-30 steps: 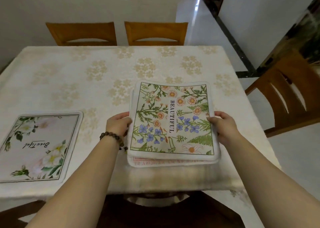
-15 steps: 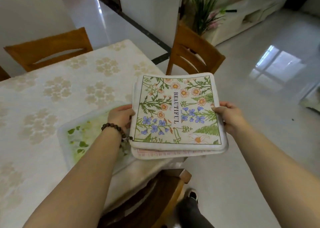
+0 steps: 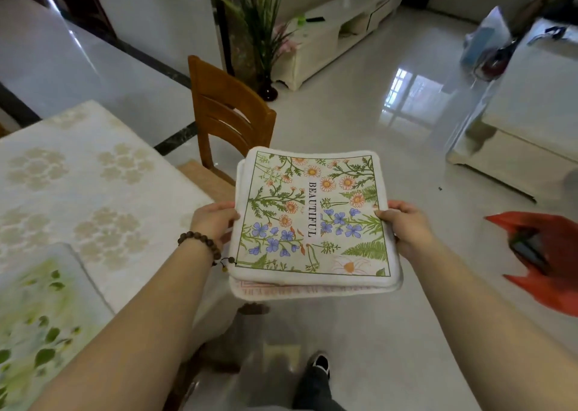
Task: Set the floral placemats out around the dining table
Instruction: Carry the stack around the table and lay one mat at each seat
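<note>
Desk (image 3: 93, 173) at left, patterned cloth over it; one green leafy placemat (image 3: 40, 316) already lies at its near edge. A wooden chair (image 3: 228, 113) stands off the desk's right side. I carry the stack of floral placemats (image 3: 312, 219) over the floor, clear of the desk's near right corner, roughly level. Left hand (image 3: 215, 219) grips the stack's left edge, fingers closed on it, thumb on top; right hand (image 3: 403, 226) grips the right edge the same way.

Judgement: the step is walking the stack round to the next seat, likely by that chair. I should keep both grips firm so the lower mats do not slide out, hold the stack flat, and set only the top mat square to the desk edge there.

Against half a second ago: more floor and room in view, desk further left, stack now fully off the desk, chair nearer the middle. Grip unchanged.
</note>
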The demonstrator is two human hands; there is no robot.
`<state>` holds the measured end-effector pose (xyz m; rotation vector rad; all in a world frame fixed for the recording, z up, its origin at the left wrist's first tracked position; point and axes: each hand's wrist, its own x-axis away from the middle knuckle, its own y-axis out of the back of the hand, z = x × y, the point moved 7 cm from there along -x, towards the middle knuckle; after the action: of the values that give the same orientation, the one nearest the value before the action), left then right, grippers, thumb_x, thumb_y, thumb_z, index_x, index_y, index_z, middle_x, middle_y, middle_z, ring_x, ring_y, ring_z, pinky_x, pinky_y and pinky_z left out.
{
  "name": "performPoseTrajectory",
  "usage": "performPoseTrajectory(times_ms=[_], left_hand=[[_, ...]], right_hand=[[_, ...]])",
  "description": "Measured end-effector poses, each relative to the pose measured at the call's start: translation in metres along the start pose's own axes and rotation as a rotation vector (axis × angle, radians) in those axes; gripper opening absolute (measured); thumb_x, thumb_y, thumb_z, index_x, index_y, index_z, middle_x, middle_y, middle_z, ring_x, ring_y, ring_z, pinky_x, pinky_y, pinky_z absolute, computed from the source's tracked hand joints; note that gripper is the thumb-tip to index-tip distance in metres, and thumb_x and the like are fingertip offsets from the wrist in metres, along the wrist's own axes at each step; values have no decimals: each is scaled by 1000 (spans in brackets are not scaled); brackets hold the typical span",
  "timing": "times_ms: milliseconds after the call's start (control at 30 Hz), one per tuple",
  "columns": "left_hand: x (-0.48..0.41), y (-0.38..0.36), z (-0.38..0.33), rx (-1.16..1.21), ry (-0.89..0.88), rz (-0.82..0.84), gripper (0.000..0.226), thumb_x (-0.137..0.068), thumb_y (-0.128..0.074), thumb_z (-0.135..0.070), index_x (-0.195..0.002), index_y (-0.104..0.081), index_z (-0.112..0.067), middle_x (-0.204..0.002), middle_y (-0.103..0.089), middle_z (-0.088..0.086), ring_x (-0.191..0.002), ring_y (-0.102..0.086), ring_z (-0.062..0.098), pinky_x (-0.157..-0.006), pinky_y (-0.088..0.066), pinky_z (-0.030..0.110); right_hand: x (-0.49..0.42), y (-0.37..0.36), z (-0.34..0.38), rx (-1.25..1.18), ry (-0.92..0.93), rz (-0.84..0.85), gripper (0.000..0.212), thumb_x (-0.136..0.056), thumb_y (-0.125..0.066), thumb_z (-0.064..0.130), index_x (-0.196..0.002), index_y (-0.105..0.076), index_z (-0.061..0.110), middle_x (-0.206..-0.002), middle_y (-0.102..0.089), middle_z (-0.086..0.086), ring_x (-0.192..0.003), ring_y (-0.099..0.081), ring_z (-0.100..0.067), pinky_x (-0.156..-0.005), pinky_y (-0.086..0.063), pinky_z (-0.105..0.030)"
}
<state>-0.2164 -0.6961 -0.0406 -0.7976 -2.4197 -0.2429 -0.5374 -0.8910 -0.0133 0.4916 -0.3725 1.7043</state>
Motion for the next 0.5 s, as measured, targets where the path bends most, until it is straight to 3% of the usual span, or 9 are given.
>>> performPoseTrajectory(times_ms=[67,233,333,400,500], left_hand=[[-8,-34,-1,-4,7,1,26,-77,-60,9,-82,-71,-13,-70,-74,5,-67,-70,19,-49,-54,27],[-23,-101,-4,-15,23,-19,28,-75,-61,8,-88,-75,-13,-72,-72,12,-56,-67,20,-54,-56,32],[-37,-134,-8,8,38,-5,29,-77,-60,8,-89,-75,-14,-71,-75,10,-64,-72,23,-64,-60,41],[-49,-153,-14,-31,31,10,29,-78,-60,5,-91,-75,-17,-69,-75,5,-61,-71,19,-62,-61,37],[-72,-174,-23,-44,54,-2,26,-79,-62,1,-91,-74,-20,-72,-76,2,-71,-72,20,-55,-58,34]], right_hand=[[-24,22,13,9,-8,-2,18,-85,-61,-4,-101,-58,3,-84,-68,-17,-53,-70,-22,-42,-53,-30],[-76,62,46,38,-6,-25,17,-84,-63,-4,-98,-59,6,-87,-69,-17,-66,-69,-28,-45,-55,-32],[-105,74,58,32,-22,-23,21,-84,-63,-4,-102,-59,5,-90,-69,-20,-70,-69,-32,-50,-57,-36],[-125,78,65,25,-30,-24,22,-84,-63,-4,-103,-58,5,-91,-69,-20,-69,-69,-32,-48,-56,-35],[-156,80,72,29,-39,-38,19,-84,-64,-4,-100,-59,7,-89,-69,-18,-67,-69,-30,-45,-54,-32]])
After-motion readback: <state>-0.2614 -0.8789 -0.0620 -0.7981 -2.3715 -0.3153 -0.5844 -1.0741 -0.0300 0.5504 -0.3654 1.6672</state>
